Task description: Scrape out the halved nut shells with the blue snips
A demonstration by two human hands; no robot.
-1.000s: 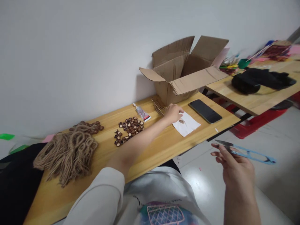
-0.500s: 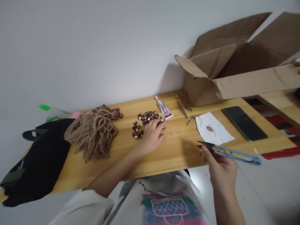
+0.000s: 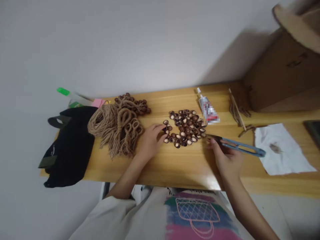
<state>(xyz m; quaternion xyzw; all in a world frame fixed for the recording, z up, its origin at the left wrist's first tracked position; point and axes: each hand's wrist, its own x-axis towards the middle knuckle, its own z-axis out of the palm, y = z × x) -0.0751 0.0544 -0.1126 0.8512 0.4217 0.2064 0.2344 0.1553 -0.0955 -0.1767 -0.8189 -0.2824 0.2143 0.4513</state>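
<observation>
A loose pile of small brown nut-like pieces (image 3: 191, 128), many showing pale faces, lies on the wooden table (image 3: 175, 170). At the pile's left edge is my left hand (image 3: 150, 141), its thumb and fingers apart around a few of the pieces; I cannot tell whether it touches them. My right hand (image 3: 227, 161) grips a pair of blue-handled thread snips (image 3: 243, 146). Their dark blades point left, at the right edge of the pile, and fingers partly cover them.
Bundled brown cord (image 3: 120, 130) with round brown beads (image 3: 145, 106) lies left, beside a black cloth bag (image 3: 72, 150). A glue tube (image 3: 208, 110), a thin stick (image 3: 237, 108) and a stained white tissue (image 3: 285, 150) are right. A cardboard box (image 3: 282, 73) stands at the back right.
The view has shifted left and closer. My left hand has moved off the top of the pile to its left side. My right hand has brought the snips to the pile's right edge.
</observation>
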